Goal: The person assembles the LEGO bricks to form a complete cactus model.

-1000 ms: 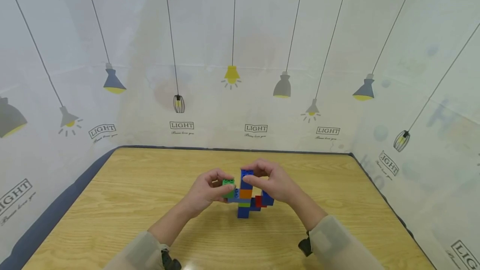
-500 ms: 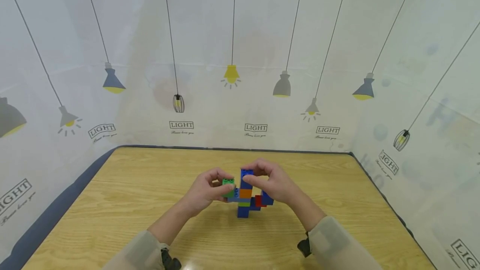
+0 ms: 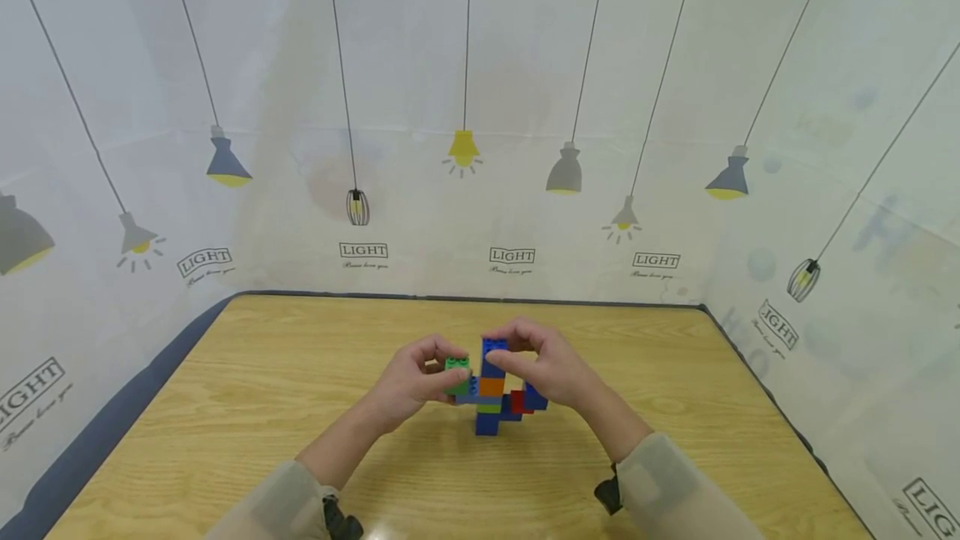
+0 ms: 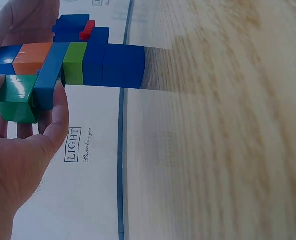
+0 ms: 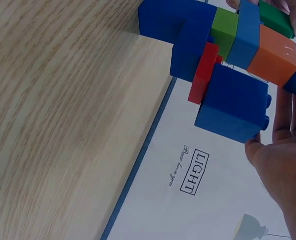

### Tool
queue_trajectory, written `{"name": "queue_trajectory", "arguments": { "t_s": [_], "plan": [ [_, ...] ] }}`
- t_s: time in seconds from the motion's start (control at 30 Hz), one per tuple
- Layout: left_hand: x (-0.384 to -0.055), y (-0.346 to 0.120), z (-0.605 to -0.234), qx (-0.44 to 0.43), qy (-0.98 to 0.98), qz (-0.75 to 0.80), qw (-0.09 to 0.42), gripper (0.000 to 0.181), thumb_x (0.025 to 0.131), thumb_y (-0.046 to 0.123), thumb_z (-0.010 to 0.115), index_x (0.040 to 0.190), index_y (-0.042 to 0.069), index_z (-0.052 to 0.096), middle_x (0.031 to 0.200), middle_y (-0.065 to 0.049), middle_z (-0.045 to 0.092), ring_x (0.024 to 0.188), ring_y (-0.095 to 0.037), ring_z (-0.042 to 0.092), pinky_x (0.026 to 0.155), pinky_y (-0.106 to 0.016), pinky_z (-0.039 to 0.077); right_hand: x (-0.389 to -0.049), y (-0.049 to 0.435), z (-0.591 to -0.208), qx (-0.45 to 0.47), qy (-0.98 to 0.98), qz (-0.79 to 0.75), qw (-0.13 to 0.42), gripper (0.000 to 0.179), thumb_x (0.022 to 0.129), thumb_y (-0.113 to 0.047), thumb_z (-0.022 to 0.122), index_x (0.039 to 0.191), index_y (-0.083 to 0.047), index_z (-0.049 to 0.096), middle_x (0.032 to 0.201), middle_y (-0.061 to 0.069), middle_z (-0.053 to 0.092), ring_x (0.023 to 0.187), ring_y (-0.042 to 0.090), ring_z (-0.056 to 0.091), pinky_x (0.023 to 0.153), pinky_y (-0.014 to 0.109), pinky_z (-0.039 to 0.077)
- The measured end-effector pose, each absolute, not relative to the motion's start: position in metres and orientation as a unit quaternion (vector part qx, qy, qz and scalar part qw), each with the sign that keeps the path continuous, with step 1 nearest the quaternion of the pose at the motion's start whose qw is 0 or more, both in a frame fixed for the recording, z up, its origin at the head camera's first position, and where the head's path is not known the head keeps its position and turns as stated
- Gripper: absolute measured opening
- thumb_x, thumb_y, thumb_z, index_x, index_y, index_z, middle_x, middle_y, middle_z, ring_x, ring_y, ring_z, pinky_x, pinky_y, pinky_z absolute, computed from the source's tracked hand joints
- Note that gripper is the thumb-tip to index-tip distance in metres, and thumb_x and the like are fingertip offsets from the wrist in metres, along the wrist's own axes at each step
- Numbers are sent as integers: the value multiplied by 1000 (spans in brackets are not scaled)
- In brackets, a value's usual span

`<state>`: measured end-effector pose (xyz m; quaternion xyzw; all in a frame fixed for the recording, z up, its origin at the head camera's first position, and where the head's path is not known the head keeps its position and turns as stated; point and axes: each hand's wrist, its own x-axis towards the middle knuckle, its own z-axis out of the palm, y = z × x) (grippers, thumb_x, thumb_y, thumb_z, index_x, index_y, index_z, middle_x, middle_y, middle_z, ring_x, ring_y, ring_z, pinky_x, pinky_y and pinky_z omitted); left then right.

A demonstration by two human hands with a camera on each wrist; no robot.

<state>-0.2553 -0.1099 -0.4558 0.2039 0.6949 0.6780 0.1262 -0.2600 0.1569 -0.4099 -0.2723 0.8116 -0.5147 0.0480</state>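
A toy brick structure stands upright on the table, its bottom blue brick [image 3: 487, 424] on the wood. Above come a flat blue brick [image 4: 96, 57], a lime brick [image 3: 488, 409], a long lighter-blue brick [image 3: 480, 400], an orange brick [image 3: 492, 387] and a top blue brick [image 3: 492, 370]. My left hand [image 3: 405, 382] pinches the green brick [image 4: 18, 95] on the lighter-blue brick's left end. With thumb and fingers, my right hand [image 3: 553, 367] holds the top blue brick. On the right side arm sit a thin red brick [image 5: 203, 72] and a blue brick [image 5: 232, 100].
The wooden table [image 3: 300, 348] ends at a dark blue edge strip [image 3: 360, 296]. Behind it and at both sides stands a pale wall covering [image 3: 420, 215] printed with lamps. Dark straps show at both sleeve cuffs.
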Motion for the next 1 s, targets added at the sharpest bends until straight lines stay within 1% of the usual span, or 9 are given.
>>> {"name": "queue_trajectory", "arguments": {
  "t_s": [0.07,0.23,0.33,0.57,0.77,0.87,1.0],
  "plan": [
    [-255,-110,-456,203,695,678,126,39,106,18,75,134,-5,62,119,-9,63,110,-38,70,84,-39,69,-260,157,-410,-271,812,-515,48,29,108,-24,71,134,-12,74,122,9,73,115,25,68,101,39,60],
    [-254,-109,-455,198,695,679,127,32,106,19,75,131,2,66,119,-8,63,113,-41,70,85,-40,69,-260,157,-411,-271,811,-516,46,28,108,-24,70,134,-13,74,124,9,72,117,26,68,101,40,60],
    [-255,-109,-456,199,695,680,127,29,106,19,75,130,4,67,119,-8,63,113,-41,70,85,-40,69,-261,157,-411,-274,811,-516,44,28,109,-23,70,134,-12,74,124,9,72,117,26,68,101,39,60],
    [-255,-109,-457,195,692,683,127,30,106,17,75,131,3,66,117,-7,63,114,-39,70,85,-40,69,-260,156,-411,-278,810,-514,40,27,108,-22,70,134,-12,74,125,9,73,118,26,68,100,35,61],
    [-255,-109,-457,192,691,685,130,31,106,16,74,132,1,65,116,-6,62,113,-35,70,84,-40,69,-260,156,-411,-279,810,-514,45,27,109,-23,70,133,-12,73,124,9,74,118,27,68,101,39,60],
    [-255,-109,-457,192,692,684,130,33,106,16,74,133,0,64,115,-6,62,113,-36,69,84,-40,69,-260,157,-411,-281,811,-511,45,26,109,-25,69,132,-12,73,123,8,74,119,27,68,101,39,60],
    [-254,-109,-457,189,691,685,131,33,106,18,75,133,1,65,114,-6,61,114,-37,68,85,-41,69,-259,156,-411,-286,813,-505,40,26,110,-26,69,132,-13,72,121,7,75,120,26,68,102,38,60]
  ]
}}
